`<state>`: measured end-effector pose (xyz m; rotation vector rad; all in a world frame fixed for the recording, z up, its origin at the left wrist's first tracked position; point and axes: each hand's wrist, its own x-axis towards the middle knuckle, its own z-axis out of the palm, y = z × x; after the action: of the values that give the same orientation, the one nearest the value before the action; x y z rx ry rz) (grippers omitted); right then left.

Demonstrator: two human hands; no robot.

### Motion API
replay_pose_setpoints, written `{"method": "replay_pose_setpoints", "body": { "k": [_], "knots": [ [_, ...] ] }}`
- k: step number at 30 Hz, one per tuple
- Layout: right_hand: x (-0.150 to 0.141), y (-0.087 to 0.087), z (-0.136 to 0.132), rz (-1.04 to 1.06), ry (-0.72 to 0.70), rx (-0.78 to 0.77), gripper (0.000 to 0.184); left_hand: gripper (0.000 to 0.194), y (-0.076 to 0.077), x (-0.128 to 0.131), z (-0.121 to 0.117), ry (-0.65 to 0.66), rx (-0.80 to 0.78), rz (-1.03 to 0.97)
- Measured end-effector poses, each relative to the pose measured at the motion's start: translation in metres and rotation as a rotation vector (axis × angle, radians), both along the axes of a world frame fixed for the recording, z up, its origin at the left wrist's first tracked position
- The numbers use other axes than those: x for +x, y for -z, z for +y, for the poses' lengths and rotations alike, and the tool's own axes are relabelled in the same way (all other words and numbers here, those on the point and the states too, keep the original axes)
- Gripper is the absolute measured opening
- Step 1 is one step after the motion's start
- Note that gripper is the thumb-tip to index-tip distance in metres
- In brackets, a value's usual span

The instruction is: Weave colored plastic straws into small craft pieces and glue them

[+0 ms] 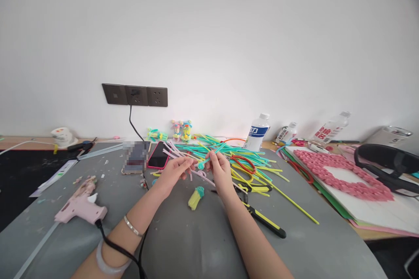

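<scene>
Both hands meet above the middle of the grey mat, working a turquoise pipe cleaner (pixel 200 165) whose end is curled into a small coil. My left hand (pixel 175 171) pinches at the coil's left side; its fingertips partly hide what they grip. Between thumb and fingers, my right hand (pixel 220 171) holds the same turquoise stem, with a length sticking up past the knuckles. Under the fingers runs a lavender pipe cleaner (pixel 205 177) with a loop; whether a hand holds it, I cannot tell. Below lies a small yellow-and-turquoise pipe-cleaner piece (pixel 195 198).
Loose turquoise and yellow pipe cleaners (pixel 262 163) spread behind my right hand, beside black-and-yellow pliers (pixel 266 221). A pink glue gun (pixel 81 205) with its cable lies left. Phones (pixel 157 156), finished figures (pixel 186 130), a bottle (pixel 257 133) and a pink braided frame (pixel 343 174) stand around.
</scene>
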<state>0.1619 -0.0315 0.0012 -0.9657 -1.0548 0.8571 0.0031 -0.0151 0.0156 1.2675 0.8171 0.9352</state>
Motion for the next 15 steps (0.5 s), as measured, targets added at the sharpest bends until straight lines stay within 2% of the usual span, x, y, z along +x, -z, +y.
{"method": "replay_pose_setpoints", "body": {
  "k": [6, 15],
  "knots": [
    [-0.0047, -0.001, -0.002, -0.178, -0.137, 0.0, 0.043, 0.036, 0.0057, -0.0014, 0.0013, 0.105, 0.084, 0.144],
    [-0.0062, 0.0005, -0.0009, -0.123, -0.151, 0.012, 0.04, 0.029, 0.0072, -0.0022, 0.0001, 0.154, 0.152, 0.25]
  ]
}}
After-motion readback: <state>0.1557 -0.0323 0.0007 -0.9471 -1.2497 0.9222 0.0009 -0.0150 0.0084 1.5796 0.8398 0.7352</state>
